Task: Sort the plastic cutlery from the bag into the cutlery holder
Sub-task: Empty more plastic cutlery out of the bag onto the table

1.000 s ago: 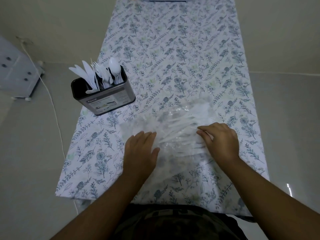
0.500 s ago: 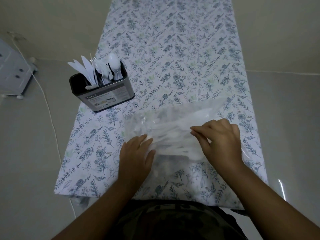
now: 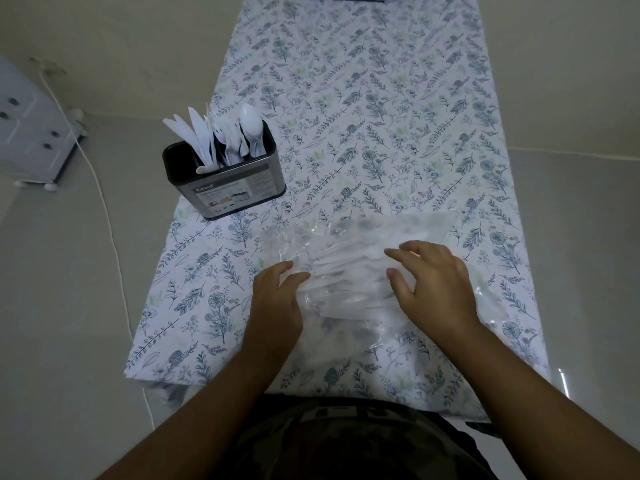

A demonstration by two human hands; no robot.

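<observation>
My table (image 3: 363, 98) runs long from 6 o'clock up to 12, covered by a white cloth (image 3: 398, 140) printed with blue-grey leaves and flowers. Around it lies a pale, glossy floor (image 3: 62, 289); a bright glint (image 3: 563, 382) sits at 4 o'clock. At 9 to 10 o'clock stands a white unit (image 3: 24, 133) with dark knobs, and a white cord (image 3: 110, 237) trails from beside it down toward 7. The light is dim and even.

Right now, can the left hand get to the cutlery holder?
Probably yes: the left hand rests on the bag, and only bare tablecloth lies between it and the cutlery holder.
</observation>
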